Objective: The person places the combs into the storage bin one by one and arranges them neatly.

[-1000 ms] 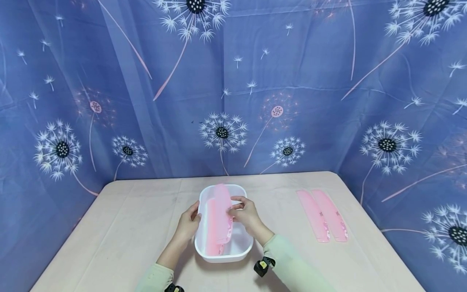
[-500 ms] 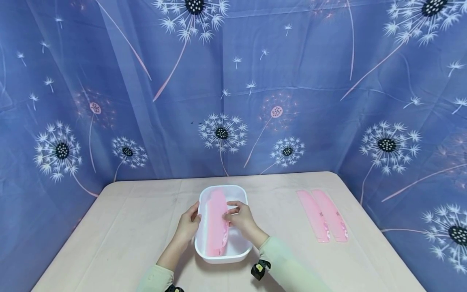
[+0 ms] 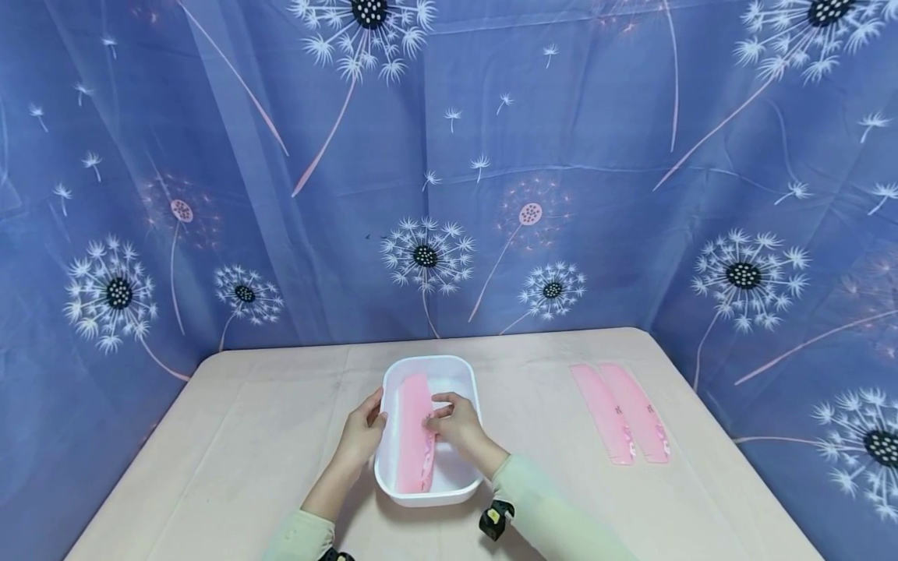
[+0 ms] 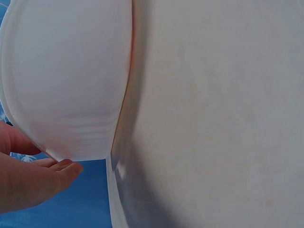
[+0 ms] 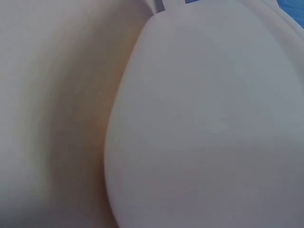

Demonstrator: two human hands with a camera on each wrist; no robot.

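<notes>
A white plastic box (image 3: 459, 489) with rounded corners stands on the table, its outer wall (image 4: 71, 71) filling much of the left wrist view. My left hand (image 3: 362, 430) grips its left rim between thumb and fingers. Inside the box, my right hand (image 3: 459, 425) pinches a pink comb (image 3: 415, 436) by its right edge, near the middle. The comb lies lengthwise toward the box's left side, over another pink comb that it mostly hides. Only the box's outside (image 5: 204, 118) shows in the right wrist view; the hand is out of that frame.
To the right, two more pink combs (image 3: 603, 413) (image 3: 635, 413) lie side by side on the pale tablecloth (image 3: 281, 436). A blue dandelion-print curtain (image 3: 449, 156) encloses the table at the back and sides.
My right hand has lowered the comb into the box, moving it left and down until it overlaps the one inside. The left hand has stayed on the rim.
</notes>
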